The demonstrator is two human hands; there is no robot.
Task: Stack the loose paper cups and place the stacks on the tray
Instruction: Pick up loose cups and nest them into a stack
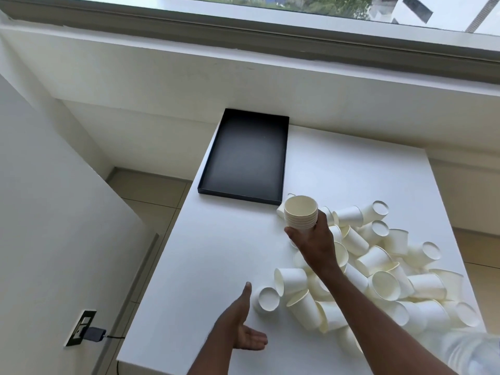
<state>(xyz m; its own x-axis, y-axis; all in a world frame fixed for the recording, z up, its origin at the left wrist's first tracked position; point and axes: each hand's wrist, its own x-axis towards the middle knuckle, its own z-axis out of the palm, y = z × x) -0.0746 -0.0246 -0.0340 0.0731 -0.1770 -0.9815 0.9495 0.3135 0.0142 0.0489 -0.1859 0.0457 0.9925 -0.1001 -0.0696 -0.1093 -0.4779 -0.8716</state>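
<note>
Head view: a white table [205, 253] stands below a window [297, 6] and its white sill [189, 63]. A black tray [244, 155] lies flat on the far left part of the table, its long side running away from the viewer.

The right hand [315, 243] reaches in from the near right. Its grip is closed round a stack of paper cups [301, 216], with fingers and thumb wrapped about the lower part of the stack. The stack is held mouth up and tilted a little, just beside the tray's near right corner. Whether it touches the table cannot be told.

The loose paper cups [384, 282] lie in a heap over the right and near right of the table. Most are on their sides and many touch or overlap one another.

The left hand [239, 327] is above the near middle of the table. Its grip is spread and holds nothing, with the palm turned toward the heap and the thumb pointing far. One cup on its side [267, 299] lies just beside that thumb.

On the wall at the near left, a dark plug [94, 334] sits in a wall socket [81, 320].
</note>
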